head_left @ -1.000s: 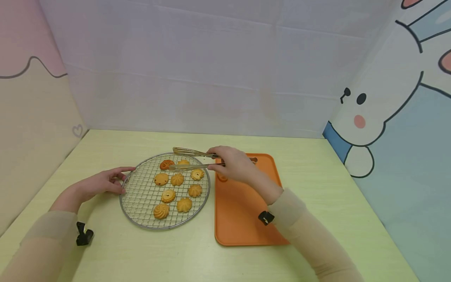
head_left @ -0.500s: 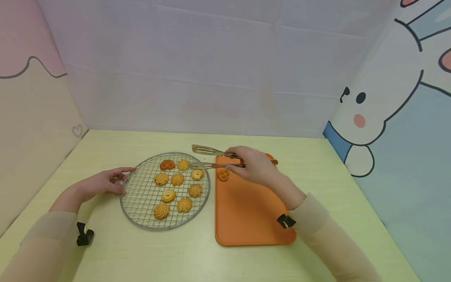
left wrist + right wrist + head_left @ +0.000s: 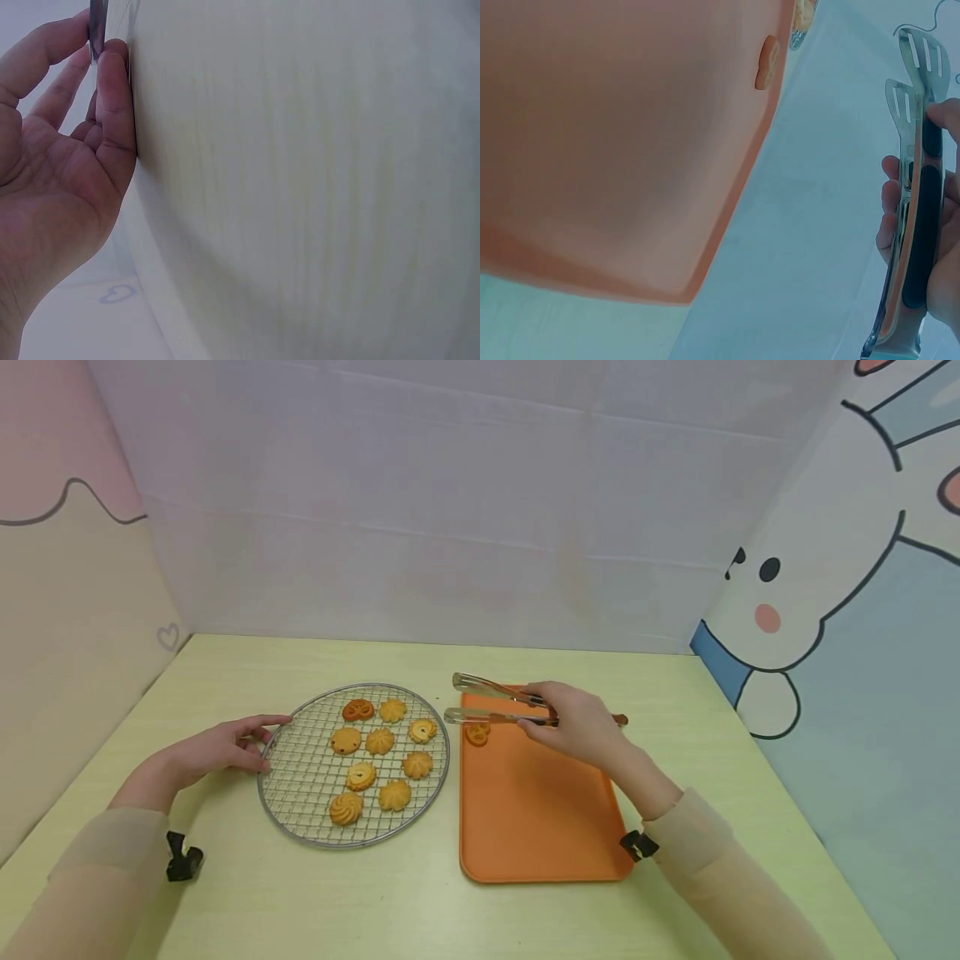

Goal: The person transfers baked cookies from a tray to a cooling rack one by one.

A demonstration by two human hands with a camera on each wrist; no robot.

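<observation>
My left hand (image 3: pixel 213 752) lies at the left edge of a round wire cooling rack (image 3: pixel 300 822), fingertips touching its rim in the head view. In the left wrist view, the fingers (image 3: pixel 112 97) bend loosely beside that rim. My right hand (image 3: pixel 581 722) grips metal serving tongs (image 3: pixel 495 720) with dark handle pads. Their two slotted ends stand apart, nothing between them, over the orange tray's far left corner. A pretzel-shaped cookie (image 3: pixel 477 734) lies on that tray (image 3: pixel 540 810), just below the tongs. Several cookies, including a darker pretzel-shaped one (image 3: pixel 357 710), sit on the rack.
The rack and the tray stand side by side on a pale wooden table (image 3: pixel 420 893), a narrow gap between them. Behind the table hangs a white cloth backdrop (image 3: pixel 450 552). Printed panels rise at both sides, the right one with a rabbit (image 3: pixel 780 610).
My right hand has drawn the tongs to the right, from over the rack to over the tray, uncovering cookies on both. The left hand has stayed at the rim.
</observation>
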